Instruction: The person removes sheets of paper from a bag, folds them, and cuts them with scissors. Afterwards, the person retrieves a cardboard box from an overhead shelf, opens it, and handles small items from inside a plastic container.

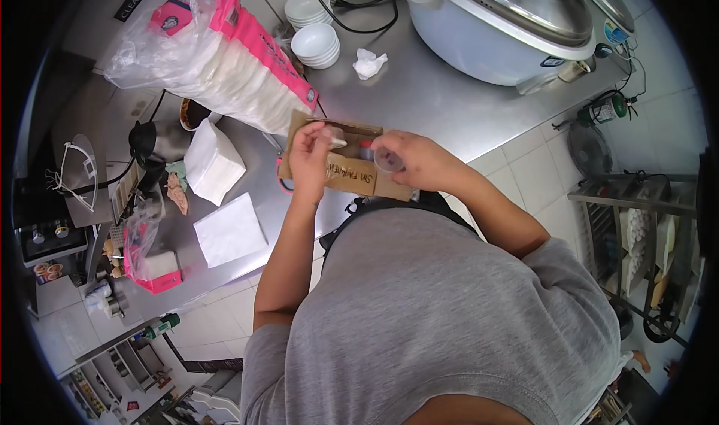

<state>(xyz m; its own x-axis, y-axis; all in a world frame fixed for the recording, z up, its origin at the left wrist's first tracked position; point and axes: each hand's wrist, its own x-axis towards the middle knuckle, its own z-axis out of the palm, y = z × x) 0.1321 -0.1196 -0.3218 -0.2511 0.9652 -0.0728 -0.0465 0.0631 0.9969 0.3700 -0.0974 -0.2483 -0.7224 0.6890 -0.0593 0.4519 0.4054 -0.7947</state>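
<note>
A small open cardboard box (346,167) with black handwriting on its flap lies at the front edge of the steel counter. Over its left side is my left hand (310,155), fingers closed on a small clear plastic piece (335,134) whose exact shape I cannot make out. My right hand (418,160) grips a small clear plastic cup (388,160) by its side, above the box's right end. Inside the box, something red (366,146) shows between the hands.
A bag of white disposables (247,73) leans behind the box. Stacked white bowls (314,44), a crumpled tissue (368,64) and a large lidded cooker (494,35) stand farther back. Napkins (214,161) and a white sheet (230,230) lie left. A rack (636,238) stands right.
</note>
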